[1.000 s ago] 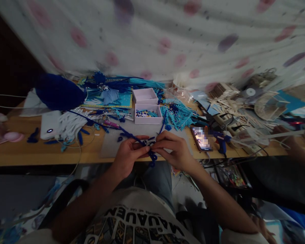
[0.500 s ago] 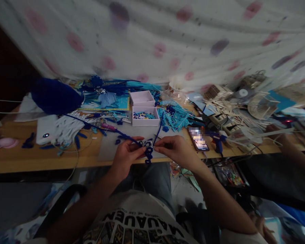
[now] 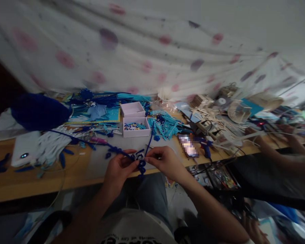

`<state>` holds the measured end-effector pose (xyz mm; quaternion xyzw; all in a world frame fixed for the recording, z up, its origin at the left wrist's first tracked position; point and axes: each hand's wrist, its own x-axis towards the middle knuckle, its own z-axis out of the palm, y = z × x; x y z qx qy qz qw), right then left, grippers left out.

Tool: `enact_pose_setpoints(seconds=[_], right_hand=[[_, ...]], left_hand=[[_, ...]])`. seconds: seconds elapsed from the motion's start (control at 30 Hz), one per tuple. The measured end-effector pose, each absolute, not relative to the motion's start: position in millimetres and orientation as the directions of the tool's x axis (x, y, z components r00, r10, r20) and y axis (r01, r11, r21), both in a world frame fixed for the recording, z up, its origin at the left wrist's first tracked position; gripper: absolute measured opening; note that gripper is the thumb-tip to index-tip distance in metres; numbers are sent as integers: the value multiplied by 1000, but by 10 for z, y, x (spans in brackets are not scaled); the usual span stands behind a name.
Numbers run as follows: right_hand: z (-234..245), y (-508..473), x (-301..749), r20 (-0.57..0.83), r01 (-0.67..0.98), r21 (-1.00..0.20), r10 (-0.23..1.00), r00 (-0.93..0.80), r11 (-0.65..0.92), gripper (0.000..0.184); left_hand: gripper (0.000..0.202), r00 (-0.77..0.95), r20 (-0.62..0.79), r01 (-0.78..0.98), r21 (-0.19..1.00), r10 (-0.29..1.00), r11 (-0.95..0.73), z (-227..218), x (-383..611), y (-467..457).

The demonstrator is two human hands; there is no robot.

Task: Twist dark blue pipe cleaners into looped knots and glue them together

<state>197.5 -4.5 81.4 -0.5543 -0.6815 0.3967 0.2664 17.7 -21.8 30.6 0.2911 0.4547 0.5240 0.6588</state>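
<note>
Between my two hands, over the table's front edge, is a dark blue pipe-cleaner piece (image 3: pixel 141 163) with curled loops and a silvery middle. My left hand (image 3: pixel 120 166) pinches its left side, where a long blue stem runs off to the left. Thumb and finger of my right hand (image 3: pixel 165 161) close on its right side, at the foot of a blue pipe cleaner (image 3: pixel 149 137) that stands up at a slant. The fingertips partly hide where each hand grips. Beyond them sits a white box (image 3: pixel 136 132) holding blue, white and yellow beads.
A phone (image 3: pixel 188 146) and a blue glue gun (image 3: pixel 205 146) lie right of my hands. Turquoise pipe-cleaner pieces (image 3: pixel 165 125) heap behind them. A big dark blue fluffy bundle (image 3: pixel 40 112) is at left. Another person's arm (image 3: pixel 271 149) reaches in at right, near wooden sticks.
The camera view has turned to the right and up, so the table and hands sit lower and farther left. Both hands keep their hold on the blue piece.
</note>
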Motion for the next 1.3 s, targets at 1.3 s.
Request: enact_pose_setpoints(seconds=[1.3], right_hand=[[433, -79, 1787, -156, -14, -987, 982, -103, -158, 28]], left_hand=[[53, -82, -258, -480, 857, 963, 189, 260, 137, -150]])
